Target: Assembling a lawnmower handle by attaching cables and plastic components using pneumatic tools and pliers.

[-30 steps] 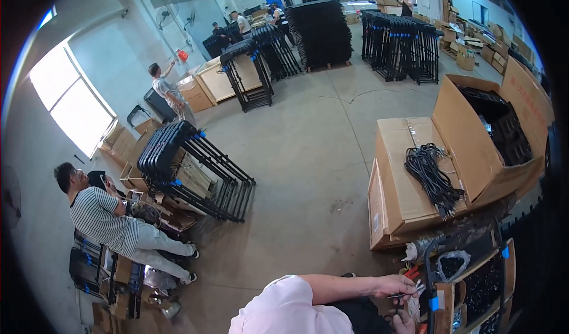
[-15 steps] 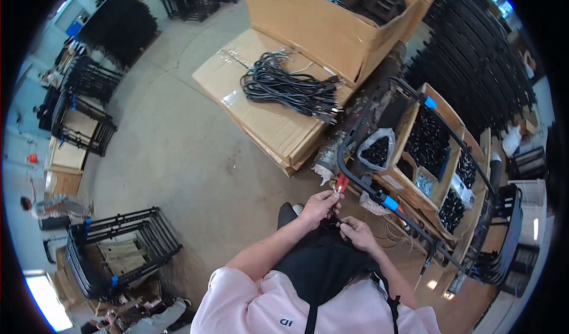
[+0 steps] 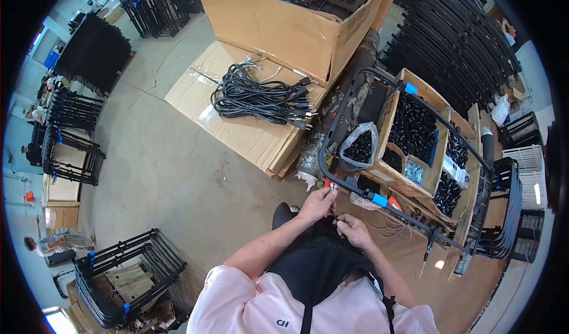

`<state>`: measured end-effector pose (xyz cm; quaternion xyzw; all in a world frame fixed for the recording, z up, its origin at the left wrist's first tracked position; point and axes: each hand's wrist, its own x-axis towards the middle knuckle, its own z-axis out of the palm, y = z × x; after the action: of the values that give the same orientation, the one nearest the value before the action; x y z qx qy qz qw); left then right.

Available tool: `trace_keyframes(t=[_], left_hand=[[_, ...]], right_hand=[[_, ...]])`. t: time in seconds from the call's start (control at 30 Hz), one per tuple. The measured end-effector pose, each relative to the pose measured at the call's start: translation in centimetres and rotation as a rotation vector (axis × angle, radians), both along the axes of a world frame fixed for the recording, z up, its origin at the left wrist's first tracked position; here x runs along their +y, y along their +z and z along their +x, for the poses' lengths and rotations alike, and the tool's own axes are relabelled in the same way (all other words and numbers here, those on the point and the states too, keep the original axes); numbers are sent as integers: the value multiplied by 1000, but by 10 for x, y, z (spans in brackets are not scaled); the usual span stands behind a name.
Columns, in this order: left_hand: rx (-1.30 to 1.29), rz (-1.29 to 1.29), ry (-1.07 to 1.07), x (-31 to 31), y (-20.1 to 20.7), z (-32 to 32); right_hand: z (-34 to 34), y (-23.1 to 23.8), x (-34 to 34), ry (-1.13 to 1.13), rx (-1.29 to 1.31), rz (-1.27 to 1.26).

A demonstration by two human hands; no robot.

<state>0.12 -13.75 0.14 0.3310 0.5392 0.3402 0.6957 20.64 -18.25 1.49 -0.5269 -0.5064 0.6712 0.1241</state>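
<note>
My left hand is closed in a pinch in front of my black apron. Small pale tips show just past its fingers, close to a red part by the tube frame. Beside it and slightly lower, my right hand is also closed, thumb against fingers. A thin dark piece runs between the two hands; the fingers hide most of it, and I cannot tell its kind. Just beyond my hands lies a black tubular frame with blue bands.
A wooden tray holds black plastic parts and small metal pieces in compartments. Bundled black power cords lie on a flat carton, beside an open cardboard box. Stacked black frames stand at left; more rise at far right.
The view has shifted, so the cords, boxes and tray appear further left. My hands remain close together, pinching; the red part beyond my left hand now shows less.
</note>
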Motion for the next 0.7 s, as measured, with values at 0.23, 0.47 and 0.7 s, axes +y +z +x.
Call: trace_keyframes(t=[0.23,0.47,0.7], left_hand=[[297,104,-121,8,3,3],[601,276,-219,10,-13,13],[664,420,-158,6,-34,12]], right_hand=[[-4,16,4,12,-19,9],[5,10,8,55,-26,42],[8,11,11,85,-28,70]])
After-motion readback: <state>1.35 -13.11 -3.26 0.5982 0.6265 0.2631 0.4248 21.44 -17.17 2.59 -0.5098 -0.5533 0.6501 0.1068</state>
